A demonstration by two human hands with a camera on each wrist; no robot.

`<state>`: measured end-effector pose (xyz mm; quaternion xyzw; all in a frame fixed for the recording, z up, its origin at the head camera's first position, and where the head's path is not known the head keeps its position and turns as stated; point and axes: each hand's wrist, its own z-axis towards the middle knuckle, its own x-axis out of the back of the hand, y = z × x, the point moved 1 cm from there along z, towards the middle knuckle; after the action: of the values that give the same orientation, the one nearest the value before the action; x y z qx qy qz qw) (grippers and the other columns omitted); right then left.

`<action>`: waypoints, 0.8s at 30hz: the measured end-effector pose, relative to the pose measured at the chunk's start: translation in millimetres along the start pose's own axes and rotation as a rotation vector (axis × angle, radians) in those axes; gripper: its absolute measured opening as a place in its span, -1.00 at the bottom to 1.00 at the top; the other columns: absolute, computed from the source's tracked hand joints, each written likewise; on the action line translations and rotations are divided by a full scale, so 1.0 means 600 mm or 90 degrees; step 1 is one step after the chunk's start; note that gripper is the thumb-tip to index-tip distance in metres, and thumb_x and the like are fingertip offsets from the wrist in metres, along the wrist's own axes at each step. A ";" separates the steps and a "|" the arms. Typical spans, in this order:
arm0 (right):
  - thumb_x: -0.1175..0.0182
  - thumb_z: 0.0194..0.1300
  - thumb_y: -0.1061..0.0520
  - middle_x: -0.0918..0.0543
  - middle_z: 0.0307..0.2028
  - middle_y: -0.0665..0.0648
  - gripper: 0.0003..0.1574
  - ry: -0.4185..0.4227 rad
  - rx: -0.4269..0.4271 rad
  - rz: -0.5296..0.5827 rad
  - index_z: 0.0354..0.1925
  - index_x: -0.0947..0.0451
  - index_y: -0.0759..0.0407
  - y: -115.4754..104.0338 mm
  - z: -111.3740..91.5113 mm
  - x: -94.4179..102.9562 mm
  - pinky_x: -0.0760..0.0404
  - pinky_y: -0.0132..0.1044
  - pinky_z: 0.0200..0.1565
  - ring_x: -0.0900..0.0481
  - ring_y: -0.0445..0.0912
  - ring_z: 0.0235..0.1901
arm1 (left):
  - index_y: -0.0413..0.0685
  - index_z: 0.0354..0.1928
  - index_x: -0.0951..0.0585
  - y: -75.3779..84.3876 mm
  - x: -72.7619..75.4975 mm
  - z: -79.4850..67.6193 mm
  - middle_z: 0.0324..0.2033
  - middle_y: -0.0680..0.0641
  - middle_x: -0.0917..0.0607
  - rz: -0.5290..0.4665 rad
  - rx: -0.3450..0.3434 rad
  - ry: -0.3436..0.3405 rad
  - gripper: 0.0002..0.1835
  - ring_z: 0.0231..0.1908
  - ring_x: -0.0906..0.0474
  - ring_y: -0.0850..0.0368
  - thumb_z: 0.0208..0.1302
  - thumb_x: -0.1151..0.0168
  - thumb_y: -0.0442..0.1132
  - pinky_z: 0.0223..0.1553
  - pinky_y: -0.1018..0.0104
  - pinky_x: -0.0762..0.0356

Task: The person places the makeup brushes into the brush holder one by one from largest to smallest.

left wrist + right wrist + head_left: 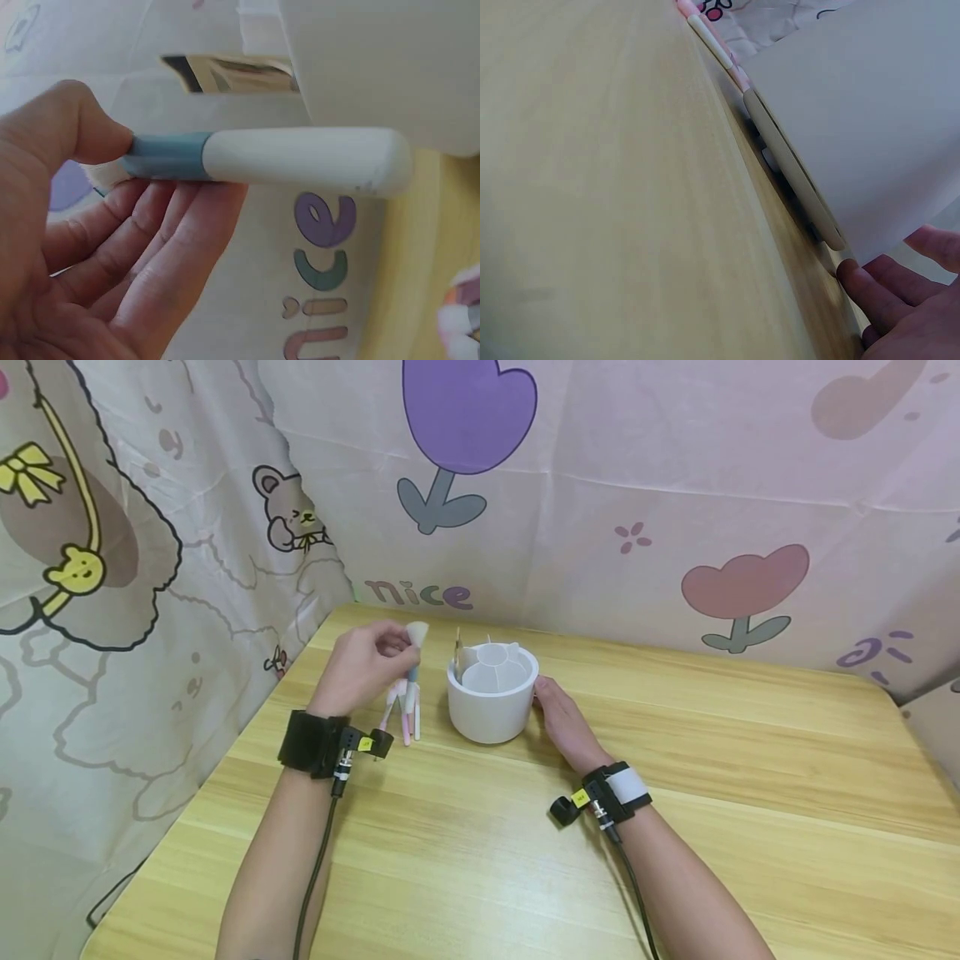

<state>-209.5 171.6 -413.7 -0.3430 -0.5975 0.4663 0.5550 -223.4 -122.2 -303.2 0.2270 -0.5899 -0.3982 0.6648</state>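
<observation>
My left hand [366, 662] pinches a makeup brush [300, 159] between thumb and fingers. The brush has pale bristles, a blue ferrule and a white handle. In the head view it stands upright with bristles on top, left of a round white organizer [491, 717]. That organizer has several compartments, and a gold-coloured item [458, 657] sticks up at its left side. My right hand [564, 723] rests at the organizer's right side, its extended fingertips [853, 274] right at the lower edge.
Several pink and white brushes [417, 718] lie on the wooden table [465, 860], below the left hand. A printed curtain [585, 560] hangs along the table's back and left. Black wrist cameras with cables are strapped to both wrists.
</observation>
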 end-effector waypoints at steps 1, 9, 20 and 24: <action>0.41 0.46 -0.40 -0.28 0.37 -0.03 -0.24 0.001 0.002 0.000 0.39 -0.22 -0.08 0.000 0.000 0.000 -0.02 -0.02 0.40 -0.12 -0.11 0.39 | 0.02 -0.11 -0.59 0.004 -0.001 -0.001 -0.27 0.06 -0.68 -0.001 -0.008 0.002 -0.73 -0.24 -0.58 0.17 0.18 -0.25 -0.05 -0.26 0.24 -0.60; 0.41 0.45 -0.42 -0.30 0.37 -0.01 -0.22 0.004 0.005 -0.002 0.38 -0.23 -0.07 0.002 0.002 -0.001 -0.03 -0.01 0.40 -0.14 -0.09 0.38 | 0.07 -0.11 -0.59 0.026 -0.007 -0.007 -0.24 0.08 -0.70 -0.004 -0.068 0.025 -0.75 -0.19 -0.60 0.19 0.19 -0.25 -0.07 -0.11 0.11 -0.55; 0.41 0.46 -0.39 -0.29 0.37 0.00 -0.23 0.000 0.005 -0.002 0.39 -0.22 -0.06 0.001 0.002 -0.001 -0.02 0.01 0.40 -0.13 -0.07 0.39 | 0.04 -0.13 -0.59 0.046 -0.014 -0.012 -0.27 0.07 -0.72 -0.019 -0.112 0.052 -0.77 -0.25 -0.63 0.22 0.17 -0.27 -0.13 -0.18 0.22 -0.61; 0.40 0.47 -0.38 -0.30 0.36 -0.02 -0.25 0.004 0.001 -0.003 0.38 -0.23 -0.08 0.001 0.001 -0.002 -0.04 -0.01 0.40 -0.14 -0.10 0.38 | 0.03 -0.13 -0.59 0.051 -0.018 -0.014 -0.26 0.06 -0.72 -0.028 -0.132 0.066 -0.77 -0.26 -0.63 0.26 0.16 -0.28 -0.17 -0.16 0.29 -0.61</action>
<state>-210.3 170.7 -414.3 -0.3424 -0.5961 0.4647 0.5581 -207.2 -97.0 -287.8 0.1898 -0.5053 -0.4593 0.7054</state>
